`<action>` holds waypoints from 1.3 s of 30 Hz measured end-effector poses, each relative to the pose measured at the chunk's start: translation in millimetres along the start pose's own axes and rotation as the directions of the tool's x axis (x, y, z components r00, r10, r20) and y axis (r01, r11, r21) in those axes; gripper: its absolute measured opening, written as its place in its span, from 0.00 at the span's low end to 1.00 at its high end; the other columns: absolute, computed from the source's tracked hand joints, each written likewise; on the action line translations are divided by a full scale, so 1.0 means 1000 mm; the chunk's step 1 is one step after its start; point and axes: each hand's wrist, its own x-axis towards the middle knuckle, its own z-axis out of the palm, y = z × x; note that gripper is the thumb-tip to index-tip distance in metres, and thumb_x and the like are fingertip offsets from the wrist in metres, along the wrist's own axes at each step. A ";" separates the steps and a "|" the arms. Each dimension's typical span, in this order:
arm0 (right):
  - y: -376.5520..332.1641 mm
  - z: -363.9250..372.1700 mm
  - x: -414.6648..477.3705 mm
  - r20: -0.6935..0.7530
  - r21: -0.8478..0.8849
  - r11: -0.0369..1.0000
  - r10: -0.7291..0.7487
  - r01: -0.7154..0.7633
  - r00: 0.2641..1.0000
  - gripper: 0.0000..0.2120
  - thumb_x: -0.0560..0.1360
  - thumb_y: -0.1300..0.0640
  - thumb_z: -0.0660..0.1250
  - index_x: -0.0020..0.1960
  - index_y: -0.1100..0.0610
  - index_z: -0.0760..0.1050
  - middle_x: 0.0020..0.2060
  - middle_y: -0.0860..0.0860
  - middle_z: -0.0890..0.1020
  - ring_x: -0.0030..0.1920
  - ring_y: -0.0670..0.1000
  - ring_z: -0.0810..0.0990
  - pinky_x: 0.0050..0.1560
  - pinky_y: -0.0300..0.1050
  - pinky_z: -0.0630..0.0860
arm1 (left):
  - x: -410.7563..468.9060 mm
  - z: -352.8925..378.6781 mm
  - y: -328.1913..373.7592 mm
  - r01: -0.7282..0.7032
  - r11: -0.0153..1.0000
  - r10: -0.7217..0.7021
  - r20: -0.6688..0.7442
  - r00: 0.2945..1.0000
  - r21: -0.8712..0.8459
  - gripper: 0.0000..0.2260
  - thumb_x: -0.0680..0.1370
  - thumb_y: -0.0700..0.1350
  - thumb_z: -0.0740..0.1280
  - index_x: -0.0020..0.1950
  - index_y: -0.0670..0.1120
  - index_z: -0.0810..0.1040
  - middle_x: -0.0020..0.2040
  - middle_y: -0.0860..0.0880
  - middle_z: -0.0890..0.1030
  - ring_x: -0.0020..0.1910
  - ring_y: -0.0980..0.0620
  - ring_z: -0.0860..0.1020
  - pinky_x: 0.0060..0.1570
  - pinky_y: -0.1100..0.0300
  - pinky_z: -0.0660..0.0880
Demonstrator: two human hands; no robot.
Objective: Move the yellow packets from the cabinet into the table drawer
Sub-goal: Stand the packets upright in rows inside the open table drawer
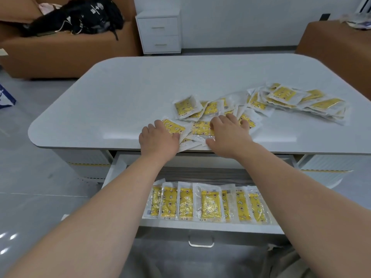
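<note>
Several yellow packets in clear wrappers lie scattered over the right half of the white table. My left hand and my right hand both rest flat on the near packets at the table's front edge, fingers spread, pressing on them from either side. Some of those packets hang slightly over the edge. Below, the table drawer is pulled out, and a row of yellow packets stands side by side in it. The white cabinet stands against the far wall with both drawers closed.
A brown sofa with a black bag is at the back left. A brown seat stands at the back right. A blue and white bag lies on the floor at the left.
</note>
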 end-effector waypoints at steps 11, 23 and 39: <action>-0.009 -0.001 0.001 -0.026 0.010 0.999 0.040 -0.040 0.999 0.24 0.77 0.49 0.61 0.73 0.49 0.67 0.69 0.53 0.73 0.76 0.58 0.60 0.73 0.67 0.54 | 0.004 -0.001 -0.005 0.052 0.997 -0.052 0.002 0.999 0.048 0.33 0.75 0.67 0.63 0.68 0.42 0.70 0.63 0.41 0.74 0.64 0.39 0.71 0.66 0.47 0.68; -0.017 -0.008 0.003 -0.047 0.279 0.942 0.208 -0.187 0.977 0.34 0.72 0.53 0.71 0.75 0.47 0.63 0.69 0.56 0.67 0.71 0.61 0.63 0.71 0.57 0.61 | -0.002 -0.011 0.003 -0.003 0.991 -0.013 -0.119 0.993 -0.136 0.36 0.69 0.58 0.78 0.69 0.46 0.68 0.65 0.43 0.66 0.61 0.42 0.74 0.62 0.49 0.71; -0.024 -0.016 0.006 0.095 0.200 0.902 0.370 -0.382 0.924 0.35 0.70 0.56 0.70 0.74 0.51 0.61 0.67 0.60 0.66 0.69 0.65 0.64 0.70 0.58 0.63 | -0.006 -0.012 0.008 -0.023 0.924 -0.024 -0.118 0.993 -0.381 0.30 0.69 0.44 0.80 0.66 0.48 0.69 0.65 0.47 0.63 0.47 0.51 0.71 0.48 0.62 0.70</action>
